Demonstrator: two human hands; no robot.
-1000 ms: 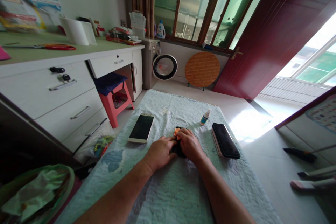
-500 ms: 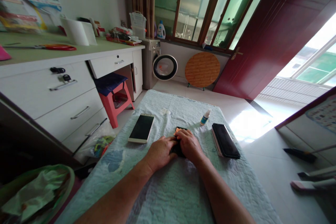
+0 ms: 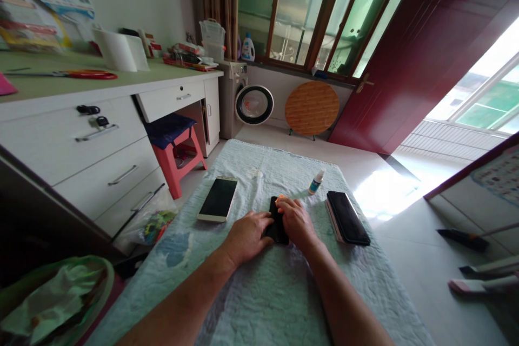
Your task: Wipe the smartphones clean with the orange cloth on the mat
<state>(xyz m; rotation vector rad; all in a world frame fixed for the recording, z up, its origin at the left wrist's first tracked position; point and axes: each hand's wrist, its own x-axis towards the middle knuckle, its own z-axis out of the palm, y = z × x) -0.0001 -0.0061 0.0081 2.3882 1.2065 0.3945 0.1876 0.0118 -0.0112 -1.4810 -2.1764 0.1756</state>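
Under the fingers (image 3: 288, 207) lies a flat black phone (image 3: 278, 231).

Pale-blue cloth (image 3: 267, 297) bearing white-edged phone (image 3: 218, 198), middle black phone (image 3: 278, 231), small bottle (image 3: 316, 182), pink-sided phone (image 3: 347, 218).

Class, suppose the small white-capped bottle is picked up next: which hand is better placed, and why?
Probably the right hand: it is nearer the bottle, while the left hand is at the left edge of the middle phone. The right fingers would first have to release the orange piece.
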